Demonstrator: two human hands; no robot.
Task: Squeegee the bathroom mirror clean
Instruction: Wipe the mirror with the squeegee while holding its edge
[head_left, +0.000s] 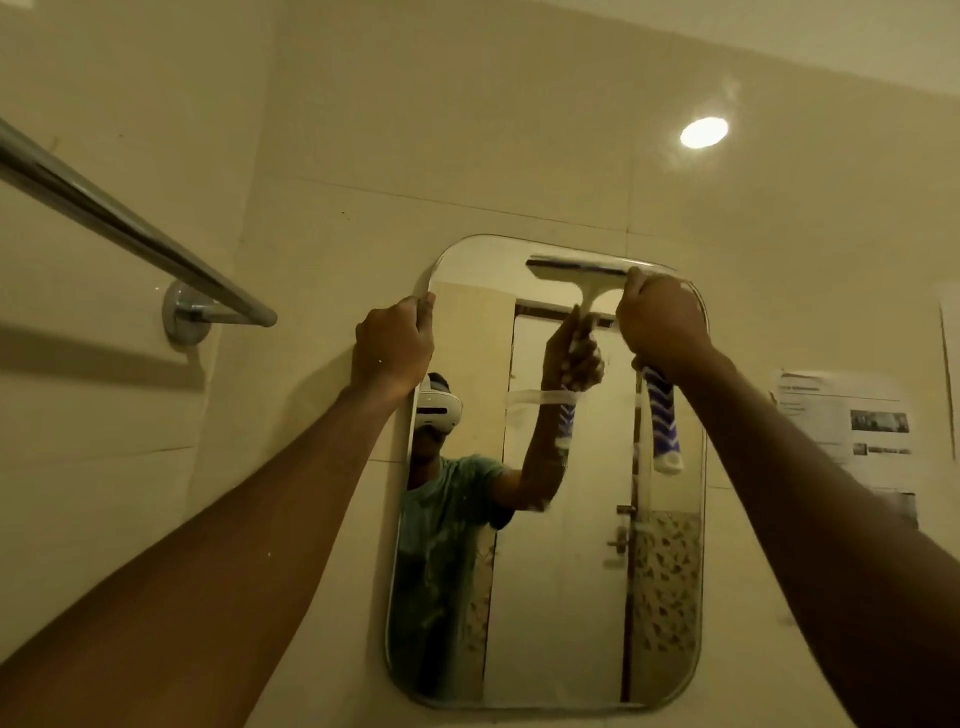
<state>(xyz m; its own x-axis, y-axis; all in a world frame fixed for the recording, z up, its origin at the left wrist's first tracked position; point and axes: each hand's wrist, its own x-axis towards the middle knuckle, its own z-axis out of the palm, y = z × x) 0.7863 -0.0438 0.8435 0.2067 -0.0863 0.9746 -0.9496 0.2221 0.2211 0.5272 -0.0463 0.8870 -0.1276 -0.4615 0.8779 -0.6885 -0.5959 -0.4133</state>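
Note:
A rounded rectangular mirror (571, 597) hangs on the beige tiled wall. My left hand (395, 343) grips its upper left edge. My right hand (662, 325) is closed around a squeegee (661, 415) near the mirror's top right corner. The purple-and-white patterned handle hangs below my fist. The white blade (576, 266) lies flat against the glass along the top edge. A soapy streak (540, 397) crosses the glass below the blade. The mirror reflects a person with a headset, a raised arm and a door.
A chrome towel bar (130, 228) juts from the wall at the left, its mount close to my left hand. Printed paper sheets (852, 415) are stuck on the wall to the right of the mirror. A lamp's glare (704, 132) shines on the tiles above.

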